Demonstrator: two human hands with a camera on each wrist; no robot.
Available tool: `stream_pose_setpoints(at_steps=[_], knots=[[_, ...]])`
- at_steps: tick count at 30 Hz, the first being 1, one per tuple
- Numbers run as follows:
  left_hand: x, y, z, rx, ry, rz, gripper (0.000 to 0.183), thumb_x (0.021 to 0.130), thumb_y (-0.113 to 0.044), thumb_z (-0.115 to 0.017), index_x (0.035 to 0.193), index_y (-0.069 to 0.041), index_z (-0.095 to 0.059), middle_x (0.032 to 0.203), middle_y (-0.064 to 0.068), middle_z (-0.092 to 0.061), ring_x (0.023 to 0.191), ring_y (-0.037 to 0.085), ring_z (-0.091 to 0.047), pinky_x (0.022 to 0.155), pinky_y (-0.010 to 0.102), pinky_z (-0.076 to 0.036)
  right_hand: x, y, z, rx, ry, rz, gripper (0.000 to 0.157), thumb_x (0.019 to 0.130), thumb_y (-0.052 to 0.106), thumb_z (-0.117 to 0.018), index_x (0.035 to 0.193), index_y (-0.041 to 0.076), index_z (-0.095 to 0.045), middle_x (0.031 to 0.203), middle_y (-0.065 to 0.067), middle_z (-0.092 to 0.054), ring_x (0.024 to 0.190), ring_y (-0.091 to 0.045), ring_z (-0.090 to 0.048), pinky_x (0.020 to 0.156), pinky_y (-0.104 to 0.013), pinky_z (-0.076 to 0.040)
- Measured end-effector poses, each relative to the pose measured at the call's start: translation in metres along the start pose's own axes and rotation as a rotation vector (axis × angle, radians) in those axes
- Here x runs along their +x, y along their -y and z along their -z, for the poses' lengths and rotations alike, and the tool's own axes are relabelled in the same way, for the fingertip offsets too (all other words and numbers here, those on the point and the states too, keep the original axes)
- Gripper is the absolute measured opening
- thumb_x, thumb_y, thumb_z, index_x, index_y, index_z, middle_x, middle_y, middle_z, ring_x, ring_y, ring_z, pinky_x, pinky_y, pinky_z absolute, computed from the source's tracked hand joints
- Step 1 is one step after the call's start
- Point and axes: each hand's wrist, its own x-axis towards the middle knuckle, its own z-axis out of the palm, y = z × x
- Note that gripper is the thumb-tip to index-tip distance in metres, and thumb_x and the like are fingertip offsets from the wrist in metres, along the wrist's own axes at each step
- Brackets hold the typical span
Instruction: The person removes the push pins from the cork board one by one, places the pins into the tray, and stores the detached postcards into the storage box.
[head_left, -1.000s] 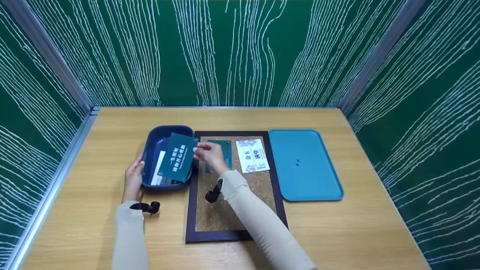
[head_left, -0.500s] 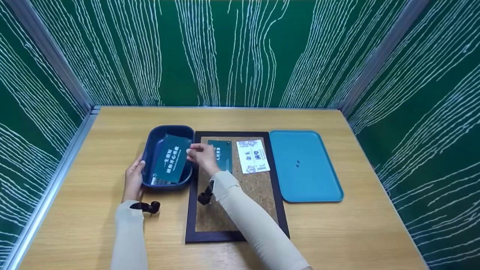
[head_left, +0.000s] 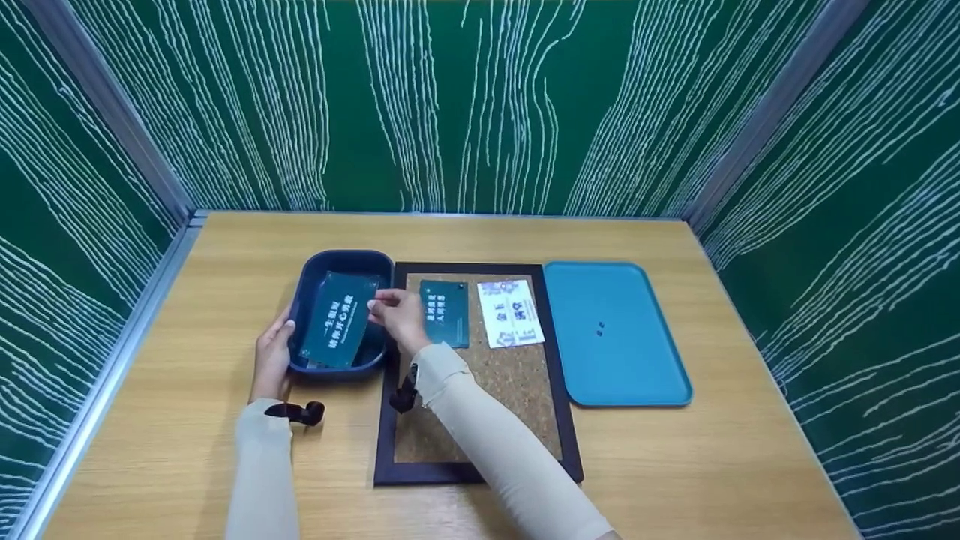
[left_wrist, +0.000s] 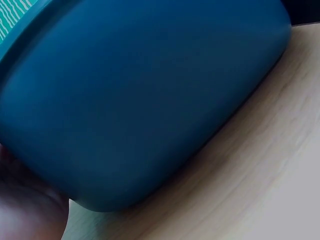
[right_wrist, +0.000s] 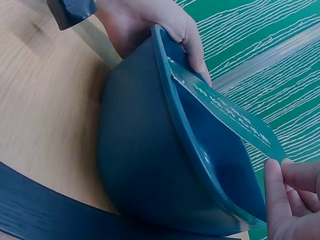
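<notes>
A green card with white lettering lies slanted over the mouth of a dark blue basin. My right hand pinches the card's right edge between thumb and fingers; the right wrist view shows the same card from the side, its far end just inside the rim. My left hand grips the basin's left wall, thumb over the rim and fingers outside. In the left wrist view the basin's outer wall fills most of the picture. Whatever lies under the card is mostly hidden.
Right of the basin lies a dark-framed cork board bearing a pinned green card and a white card with blue print. Beyond it is a turquoise tray with small dark pieces. Green walls enclose the wooden table.
My right hand has moved left and slightly down with the green card, which now covers the white paper seen in the basin earlier. The left hand keeps its grip on the basin.
</notes>
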Motion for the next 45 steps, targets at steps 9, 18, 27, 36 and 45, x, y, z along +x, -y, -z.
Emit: stream_pose_setpoints(at_steps=[9, 18, 27, 36, 45], knots=[[0.003, 0.003, 0.000, -0.049, 0.013, -0.036, 0.047, 0.105, -0.018, -0.035, 0.151, -0.011, -0.030, 0.160, 0.001, -0.023, 0.143, 0.016, -0.029, 0.116, 0.030, -0.031, 0.003, -0.001, 0.001, -0.066, 0.002, 0.062, 0.019, 0.086, -0.005, -0.066, 0.104, -0.007, -0.068, 0.093, -0.017, -0.069, 0.076, -0.015, -0.068, 0.082, -0.037, -0.059], [0.002, 0.002, 0.001, -0.068, 0.012, -0.023, 0.046, 0.105, -0.019, -0.036, 0.151, -0.014, -0.031, 0.160, -0.002, -0.023, 0.144, 0.016, -0.029, 0.117, 0.031, -0.030, 0.001, -0.007, -0.003, -0.217, 0.012, 0.133, 0.017, 0.087, -0.001, -0.067, 0.103, -0.003, -0.070, 0.093, -0.014, -0.072, 0.079, -0.021, -0.072, 0.069, -0.024, -0.059], [0.000, 0.001, 0.000, -0.059, 0.014, -0.009, 0.046, 0.105, -0.022, -0.036, 0.151, -0.018, -0.031, 0.160, -0.003, -0.023, 0.143, 0.018, -0.031, 0.115, 0.033, -0.033, 0.003, -0.015, -0.005, -0.377, 0.080, 0.247, 0.019, 0.090, -0.002, -0.062, 0.108, -0.008, -0.068, 0.099, -0.017, -0.071, 0.083, -0.018, -0.070, 0.069, -0.020, -0.057], [0.001, 0.003, 0.000, -0.030, 0.009, -0.030, 0.046, 0.105, -0.022, -0.037, 0.150, -0.017, -0.034, 0.159, -0.001, -0.026, 0.139, 0.021, -0.036, 0.115, 0.035, -0.034, 0.000, -0.018, -0.003, -0.680, 0.031, 0.441, 0.018, 0.091, 0.007, -0.063, 0.106, 0.001, -0.071, 0.100, -0.009, -0.074, 0.092, -0.016, -0.070, 0.078, -0.022, -0.056], [0.001, 0.003, 0.001, -0.035, 0.014, -0.048, 0.047, 0.105, -0.023, -0.038, 0.150, -0.015, -0.032, 0.159, 0.001, -0.026, 0.142, 0.022, -0.033, 0.117, 0.036, -0.031, -0.002, -0.018, -0.003, -0.814, 0.007, 0.532, 0.014, 0.091, 0.010, -0.064, 0.100, 0.003, -0.072, 0.098, -0.008, -0.074, 0.091, -0.017, -0.070, 0.078, -0.025, -0.057]])
